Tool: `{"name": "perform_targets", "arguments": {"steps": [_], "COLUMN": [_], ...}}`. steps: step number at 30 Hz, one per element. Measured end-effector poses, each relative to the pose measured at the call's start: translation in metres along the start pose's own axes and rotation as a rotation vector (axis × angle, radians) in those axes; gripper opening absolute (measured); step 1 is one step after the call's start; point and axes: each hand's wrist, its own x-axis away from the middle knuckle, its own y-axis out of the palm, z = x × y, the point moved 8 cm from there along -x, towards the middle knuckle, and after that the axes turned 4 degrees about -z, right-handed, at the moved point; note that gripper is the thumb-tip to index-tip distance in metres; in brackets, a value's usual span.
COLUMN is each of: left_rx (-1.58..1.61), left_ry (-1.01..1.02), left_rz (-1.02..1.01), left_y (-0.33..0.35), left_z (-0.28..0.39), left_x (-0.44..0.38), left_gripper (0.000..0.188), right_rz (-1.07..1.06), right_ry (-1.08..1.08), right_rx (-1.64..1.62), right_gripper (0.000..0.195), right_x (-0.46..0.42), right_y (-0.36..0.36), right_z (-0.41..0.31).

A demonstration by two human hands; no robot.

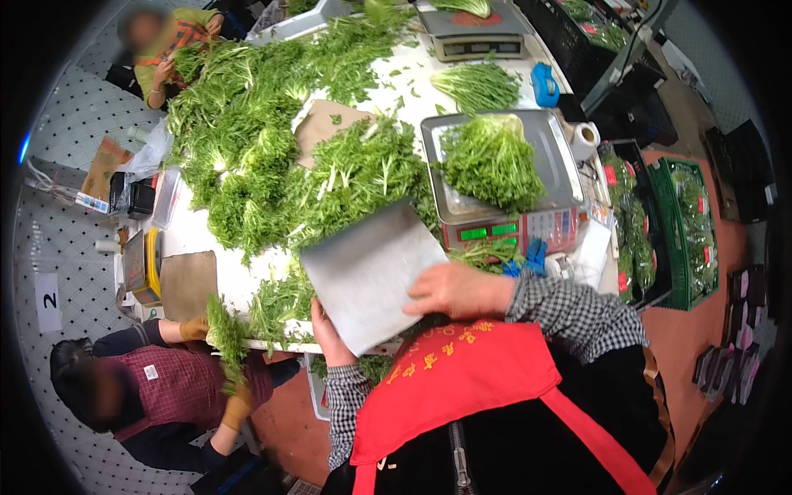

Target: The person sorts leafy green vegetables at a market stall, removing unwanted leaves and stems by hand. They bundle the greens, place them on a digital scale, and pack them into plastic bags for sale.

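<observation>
My left hand [333,337] grips the lower left edge of a pale grey, flat rectangular sheet [371,281], its thumb along the side. The sheet is tilted in front of my red apron, and its material is unclear. My right hand [461,289] lies over the sheet's right edge, fingers bent on its face and slightly blurred; whether it pinches the sheet is hidden. Just beyond is a digital scale's steel tray [568,164], bearing a bunch of frilly leafy greens [492,161]. The scale's red front [550,230] has lit green displays.
Loose greens [247,142] cover much of the white table [201,232]. A second scale [476,46] and a blue tape dispenser [544,85] stand at the back. Co-workers handle greens at left and far left. Crates of packed greens, one green [668,235], stand at right.
</observation>
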Motion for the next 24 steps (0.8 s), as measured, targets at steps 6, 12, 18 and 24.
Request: {"name": "perform_targets", "arguments": {"steps": [6,12,18,24], "left_rx": [-0.336,-0.669,-0.901,-1.088], "left_ry": [0.328,0.469,0.524,0.696], "left_rz": [0.299,0.175,0.08,0.113], "left_y": [-0.052,0.005,0.032,0.054], "left_z": [0.046,0.058,0.055,0.11], "left_x": [-0.014,-0.019,-0.052,-0.103], "left_gripper": [0.035,0.027,0.03,0.028], "right_rz": [-0.267,-0.129,0.271,0.427], "right_ry": [0.299,0.546,0.387,0.476], "right_rx": [-0.528,-0.25,-0.168,-0.28], "right_gripper": [0.023,0.023,0.011,0.005], "right_x": [0.019,0.017,-0.007,-0.02], "right_y": [0.06,0.044,-0.001,-0.027], "right_z": [0.019,0.052,0.042,0.046]}}
